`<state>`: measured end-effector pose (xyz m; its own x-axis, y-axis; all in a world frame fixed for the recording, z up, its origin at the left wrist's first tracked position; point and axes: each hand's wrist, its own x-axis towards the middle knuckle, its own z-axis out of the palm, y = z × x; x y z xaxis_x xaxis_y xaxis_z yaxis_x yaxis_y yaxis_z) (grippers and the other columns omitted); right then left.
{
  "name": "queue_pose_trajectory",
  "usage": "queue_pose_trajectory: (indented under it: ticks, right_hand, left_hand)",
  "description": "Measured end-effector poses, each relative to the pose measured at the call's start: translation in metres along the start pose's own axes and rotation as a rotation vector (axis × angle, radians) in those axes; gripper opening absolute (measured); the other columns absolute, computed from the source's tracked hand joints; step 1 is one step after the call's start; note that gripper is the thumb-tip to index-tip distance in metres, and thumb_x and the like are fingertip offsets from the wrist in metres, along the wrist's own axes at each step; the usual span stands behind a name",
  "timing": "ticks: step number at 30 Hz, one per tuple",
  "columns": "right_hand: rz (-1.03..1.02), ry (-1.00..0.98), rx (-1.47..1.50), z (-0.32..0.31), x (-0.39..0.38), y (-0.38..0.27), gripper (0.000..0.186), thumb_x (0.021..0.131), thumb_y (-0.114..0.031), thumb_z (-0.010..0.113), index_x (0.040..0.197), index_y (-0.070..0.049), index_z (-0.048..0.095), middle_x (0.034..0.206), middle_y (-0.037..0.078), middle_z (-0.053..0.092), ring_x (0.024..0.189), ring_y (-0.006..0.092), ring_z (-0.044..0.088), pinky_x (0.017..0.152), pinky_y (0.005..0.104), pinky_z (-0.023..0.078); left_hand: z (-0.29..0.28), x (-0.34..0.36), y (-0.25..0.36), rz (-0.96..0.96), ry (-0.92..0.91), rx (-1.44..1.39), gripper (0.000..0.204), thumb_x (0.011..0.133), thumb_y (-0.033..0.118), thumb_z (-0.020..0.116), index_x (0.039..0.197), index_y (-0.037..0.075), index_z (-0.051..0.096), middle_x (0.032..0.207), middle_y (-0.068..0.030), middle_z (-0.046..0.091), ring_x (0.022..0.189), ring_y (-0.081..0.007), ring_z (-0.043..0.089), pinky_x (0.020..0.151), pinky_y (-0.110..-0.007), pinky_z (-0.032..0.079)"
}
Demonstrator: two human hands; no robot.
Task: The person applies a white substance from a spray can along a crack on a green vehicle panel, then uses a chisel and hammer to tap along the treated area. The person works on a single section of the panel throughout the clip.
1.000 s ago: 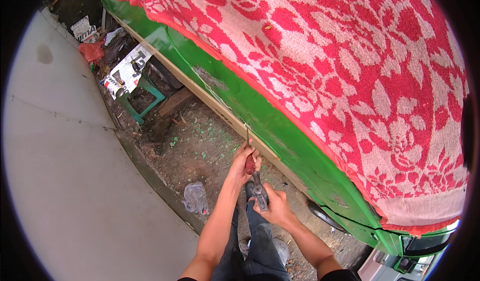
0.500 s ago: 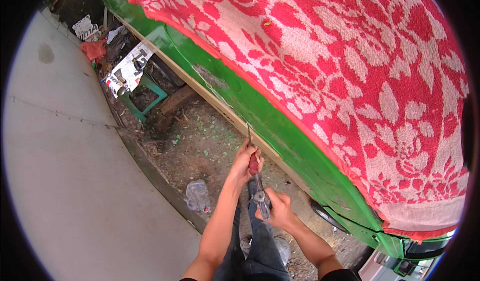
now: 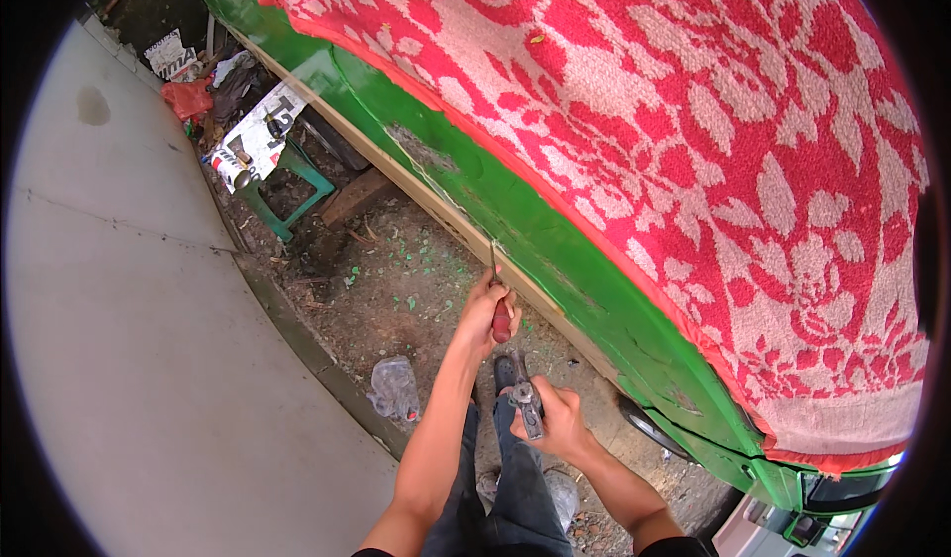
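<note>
In my left hand [image 3: 485, 316] is a screwdriver with a red handle [image 3: 501, 327], fingers wrapped round it. Its thin metal shank [image 3: 493, 257] points away from me, and the tip meets the beige strip [image 3: 446, 214] along the lower edge of the green car body [image 3: 475, 195]. My right hand [image 3: 559, 420] is closed on a worn grey metal hammer [image 3: 524, 398]. The hammer's head lies just behind the screwdriver's handle end, with a small gap between them. My fingers hide most of the hammer's handle.
A red and white patterned cloth [image 3: 674, 151] covers the car's top. On the left rises a pale grey wall [image 3: 139, 339]. A green stool [image 3: 297, 185] carries a printed sheet and a can [image 3: 231, 170]. A clear plastic bag [image 3: 394, 389] and green flakes lie on the dirt floor.
The hammer has drawn back toward me from the screwdriver's handle end, opening a gap. My left hand and the screwdriver stay nearly in place.
</note>
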<state>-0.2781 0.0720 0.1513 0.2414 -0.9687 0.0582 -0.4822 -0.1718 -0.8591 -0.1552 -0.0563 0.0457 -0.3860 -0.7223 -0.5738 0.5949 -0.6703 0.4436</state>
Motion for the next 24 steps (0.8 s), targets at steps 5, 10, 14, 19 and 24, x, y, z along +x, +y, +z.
queue_pose_trajectory:
  ticks: [5, 10, 14, 19, 24]
  right_hand:
    - [0.027, 0.031, 0.046, 0.005, -0.003, -0.001, 0.031, 0.068, -0.002, 0.075, 0.091, 0.000, 0.055, 0.073, 0.012, 0.068, 0.059, 0.0246, 0.068, 0.053, 0.0337, 0.051]
    - [0.050, 0.048, 0.051, 0.007, -0.002, -0.004, 0.032, 0.068, -0.002, 0.075, 0.093, 0.000, 0.056, 0.074, 0.012, 0.068, 0.059, 0.0245, 0.068, 0.054, 0.0334, 0.052]
    - [0.064, 0.072, 0.082, 0.008, -0.001, -0.009, 0.026, 0.069, -0.003, 0.070, 0.092, 0.000, 0.059, 0.068, 0.012, 0.061, 0.053, 0.0256, 0.059, 0.053, 0.0317, 0.049]
    - [0.027, 0.103, 0.081, 0.011, -0.004, -0.005, 0.026, 0.069, -0.004, 0.068, 0.094, -0.001, 0.062, 0.063, 0.011, 0.056, 0.049, 0.0257, 0.055, 0.052, 0.0310, 0.047]
    - [0.045, 0.104, 0.084, 0.011, -0.007, -0.007, 0.027, 0.068, -0.005, 0.068, 0.094, -0.001, 0.063, 0.065, 0.011, 0.057, 0.050, 0.0246, 0.057, 0.053, 0.0314, 0.048]
  left_hand:
    - [0.008, -0.007, 0.003, -0.018, -0.021, -0.002, 0.050, 0.094, 0.011, 0.048, 0.142, 0.014, 0.032, 0.062, -0.0041, 0.047, 0.042, -0.0165, 0.041, 0.037, -0.031, 0.028]
    - [0.005, -0.007, 0.006, -0.020, -0.038, -0.039, 0.044, 0.095, 0.010, 0.046, 0.138, 0.011, 0.034, 0.063, -0.0041, 0.048, 0.039, -0.0176, 0.042, 0.033, -0.032, 0.033]
    - [0.003, -0.004, 0.005, -0.025, -0.043, -0.072, 0.039, 0.094, 0.011, 0.049, 0.132, 0.014, 0.038, 0.061, -0.0040, 0.048, 0.039, -0.0163, 0.039, 0.034, -0.031, 0.027]
    - [0.007, -0.006, 0.004, -0.014, -0.051, -0.052, 0.048, 0.094, 0.009, 0.046, 0.140, 0.010, 0.032, 0.064, -0.0052, 0.048, 0.039, -0.0188, 0.045, 0.031, -0.033, 0.035]
    - [0.006, -0.003, 0.003, -0.031, -0.026, -0.046, 0.046, 0.093, 0.010, 0.049, 0.136, 0.015, 0.036, 0.061, -0.0040, 0.048, 0.039, -0.0168, 0.041, 0.033, -0.031, 0.029]
